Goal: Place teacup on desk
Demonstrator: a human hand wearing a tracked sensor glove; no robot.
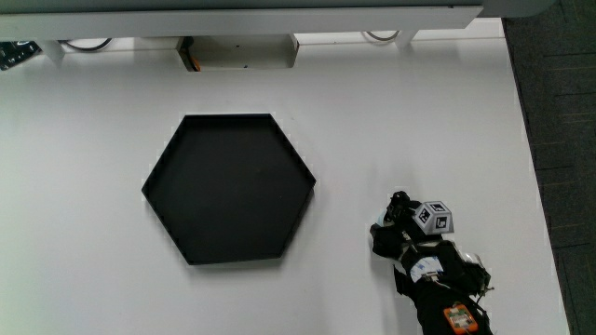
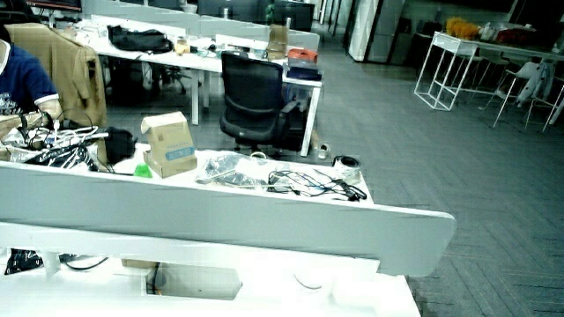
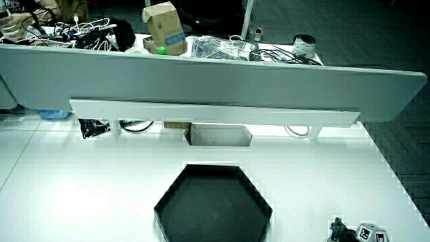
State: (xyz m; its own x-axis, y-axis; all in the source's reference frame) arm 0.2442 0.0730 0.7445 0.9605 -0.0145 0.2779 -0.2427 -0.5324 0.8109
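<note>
A black hexagonal tray (image 1: 228,186) lies on the white table (image 1: 84,233) with nothing in it; a side view shows the tray (image 3: 211,208) too. The gloved hand (image 1: 410,233) rests low over the table beside the tray, nearer to the person than the tray's middle, with the patterned cube (image 1: 433,218) on its back. Only the hand's tip and cube (image 3: 371,234) show in that side view. No teacup shows in any view. The hand's underside is hidden.
A low grey partition (image 3: 201,81) closes off the table, with a white shelf (image 3: 215,113) and a small open box (image 1: 237,53) under it. Cluttered desks and a black office chair (image 2: 254,101) stand past the partition. The table's edge (image 1: 535,167) runs close beside the hand.
</note>
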